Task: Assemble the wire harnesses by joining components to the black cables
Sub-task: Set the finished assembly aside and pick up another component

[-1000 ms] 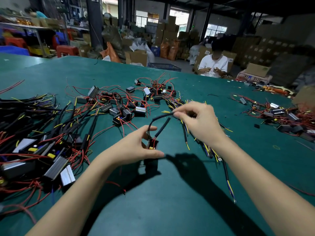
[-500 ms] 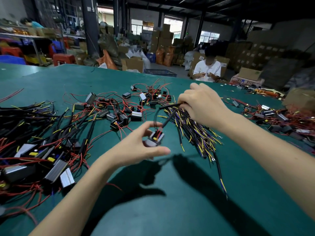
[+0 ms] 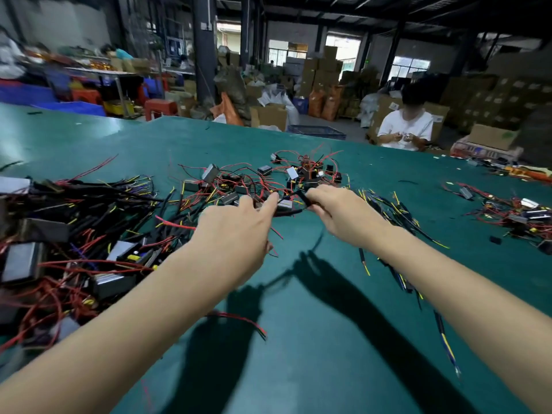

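Black cable point(image 3: 291, 211) is held above the green table point(image 3: 328, 339), stretched between both hands. It is pinched at one end by the curled fingers of the right hand point(image 3: 343, 213). The left hand point(image 3: 236, 231) is extended, its fingertips touching the other end; how its fingers close cannot be told. Loose parts point(image 3: 298, 177) lie just behind.

- Two bare forearms reach in from the bottom edge, with no sleeves in view.
- Left hand point(image 3: 236, 231): bare, no glove, ring or watch visible.
- Right hand point(image 3: 343, 216): bare likewise, wrist uncovered.
- Fingers point(image 3: 270, 201) short-nailed as far as the blur allows.
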{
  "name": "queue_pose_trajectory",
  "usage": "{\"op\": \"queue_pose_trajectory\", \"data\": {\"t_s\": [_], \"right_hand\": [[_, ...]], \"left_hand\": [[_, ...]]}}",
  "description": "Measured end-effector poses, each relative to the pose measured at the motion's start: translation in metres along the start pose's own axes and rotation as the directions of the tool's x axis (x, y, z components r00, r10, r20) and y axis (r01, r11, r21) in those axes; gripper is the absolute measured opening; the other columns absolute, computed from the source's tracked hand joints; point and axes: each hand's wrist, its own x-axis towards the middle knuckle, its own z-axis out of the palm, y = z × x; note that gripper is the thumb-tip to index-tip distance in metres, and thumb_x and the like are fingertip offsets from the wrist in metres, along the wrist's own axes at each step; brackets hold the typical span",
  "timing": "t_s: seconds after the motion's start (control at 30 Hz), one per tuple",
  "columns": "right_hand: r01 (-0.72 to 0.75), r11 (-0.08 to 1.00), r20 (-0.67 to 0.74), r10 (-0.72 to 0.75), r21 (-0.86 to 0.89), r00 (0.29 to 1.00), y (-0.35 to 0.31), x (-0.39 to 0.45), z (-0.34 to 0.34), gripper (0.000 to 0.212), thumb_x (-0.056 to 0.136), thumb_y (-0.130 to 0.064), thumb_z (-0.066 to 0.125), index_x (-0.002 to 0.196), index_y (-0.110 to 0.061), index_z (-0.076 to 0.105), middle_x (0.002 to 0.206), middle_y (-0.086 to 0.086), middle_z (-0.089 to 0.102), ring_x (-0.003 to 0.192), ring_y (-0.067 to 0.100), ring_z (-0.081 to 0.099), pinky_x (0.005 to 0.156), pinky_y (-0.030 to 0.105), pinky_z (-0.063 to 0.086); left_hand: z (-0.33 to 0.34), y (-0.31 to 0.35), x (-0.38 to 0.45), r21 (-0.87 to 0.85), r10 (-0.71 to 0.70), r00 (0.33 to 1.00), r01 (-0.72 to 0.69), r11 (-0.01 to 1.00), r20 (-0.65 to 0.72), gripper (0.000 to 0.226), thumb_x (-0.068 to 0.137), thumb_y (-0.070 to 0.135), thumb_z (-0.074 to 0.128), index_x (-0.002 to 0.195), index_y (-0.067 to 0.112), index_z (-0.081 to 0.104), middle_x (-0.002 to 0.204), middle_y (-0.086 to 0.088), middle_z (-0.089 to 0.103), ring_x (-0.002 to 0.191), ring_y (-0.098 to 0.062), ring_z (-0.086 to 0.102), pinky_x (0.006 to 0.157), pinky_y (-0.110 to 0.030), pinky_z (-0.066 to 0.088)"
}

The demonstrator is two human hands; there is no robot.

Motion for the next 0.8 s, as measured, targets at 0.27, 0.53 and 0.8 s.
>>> {"op": "queue_pose_trajectory", "data": {"t_s": [0.27, 0.53, 0.8], "right_hand": [[0.344, 0.891, 0.079, -0.336, -0.297, 0.938, -0.031, 0.071, 0.015, 0.028, 0.098, -0.013, 0.038, 0.125, -0.013, 0.048, 0.119, 0.008, 0.053, 0.093, 0.031, 0.057, 0.083, 0.040, 0.043], [0.491, 0.821, 0.163, -0.463, -0.291, 0.871, -0.073, 0.110, 0.046, 0.034, 0.094, -0.003, 0.036, 0.125, -0.007, 0.050, 0.111, 0.014, 0.057, 0.086, 0.034, 0.059, 0.079, 0.045, 0.044], [0.477, 0.844, 0.276, -0.411, -0.244, 0.869, -0.091, 0.112, 0.082, 0.027, 0.088, 0.002, 0.041, 0.112, -0.004, 0.051, 0.111, 0.014, 0.052, 0.083, 0.033, 0.059, 0.059, 0.038, 0.034]], "left_hand": [[0.006, -0.028, -0.028, 0.158, -0.080, 0.984, 0.054, 0.986, 0.159, 0.071, 0.099, 0.047, 0.034, 0.150, 0.027, -0.012, 0.124, -0.002, 0.044, 0.100, -0.020, 0.062, 0.046, -0.027, 0.020], [0.014, -0.047, -0.049, 0.259, -0.163, 0.943, 0.087, 0.962, 0.289, 0.052, 0.098, 0.017, 0.037, 0.146, 0.024, 0.017, 0.117, -0.003, 0.045, 0.100, -0.018, 0.059, 0.045, -0.027, 0.015], [0.029, -0.052, -0.059, 0.294, -0.104, 0.955, 0.018, 0.956, 0.278, 0.051, 0.100, 0.034, 0.032, 0.146, 0.014, 0.020, 0.136, -0.015, 0.028, 0.126, -0.033, 0.027, 0.088, -0.038, 0.027]]}}
